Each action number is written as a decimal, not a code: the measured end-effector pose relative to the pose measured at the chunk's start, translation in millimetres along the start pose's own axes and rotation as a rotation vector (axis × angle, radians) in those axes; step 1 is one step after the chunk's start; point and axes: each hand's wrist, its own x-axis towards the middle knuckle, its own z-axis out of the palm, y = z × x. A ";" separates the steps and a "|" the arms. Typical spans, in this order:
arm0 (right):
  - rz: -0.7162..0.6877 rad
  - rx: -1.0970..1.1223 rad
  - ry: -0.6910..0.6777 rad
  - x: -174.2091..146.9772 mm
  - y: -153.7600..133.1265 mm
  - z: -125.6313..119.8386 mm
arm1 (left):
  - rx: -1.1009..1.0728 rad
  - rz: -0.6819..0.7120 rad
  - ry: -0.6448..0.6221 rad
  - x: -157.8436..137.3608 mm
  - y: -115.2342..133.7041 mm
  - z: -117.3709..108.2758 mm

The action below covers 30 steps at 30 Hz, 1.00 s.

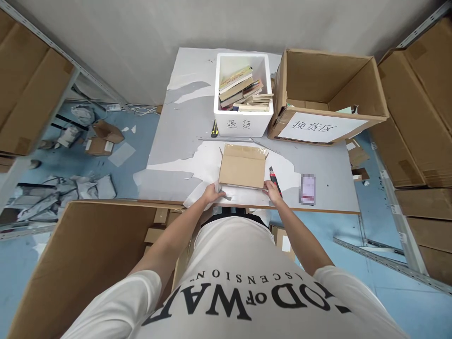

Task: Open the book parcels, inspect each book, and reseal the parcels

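A small cardboard box [242, 168] lies near the worktop's [334, 188] near edge, long axis left-right, taped edge facing far. Positioning it seems in hand: right hand [272, 192] at its near right corner, left hand [212, 193] beside the left; grip unclear on both. Next calls for steady ends.

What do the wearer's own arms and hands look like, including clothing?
The left hand and right hand are bare, without visible gloves. The forearms show no watch or bracelet. The short white sleeves belong to a white T-shirt with black lettering.
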 end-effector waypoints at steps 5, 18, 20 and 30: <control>0.051 0.065 -0.065 -5.7 16.2 4.9 | 0.059 -0.037 0.076 10.5 -8.5 8.2; -0.053 -0.078 0.155 -29.4 -69.6 -14.2 | -0.177 0.183 0.215 -26.6 60.4 -3.9; 0.003 -0.193 0.171 -32.3 -80.8 -16.5 | -0.226 0.148 0.281 -31.8 71.0 3.9; 0.146 -0.357 0.030 -29.4 -51.2 10.6 | -0.465 -0.135 0.432 -29.5 41.9 50.7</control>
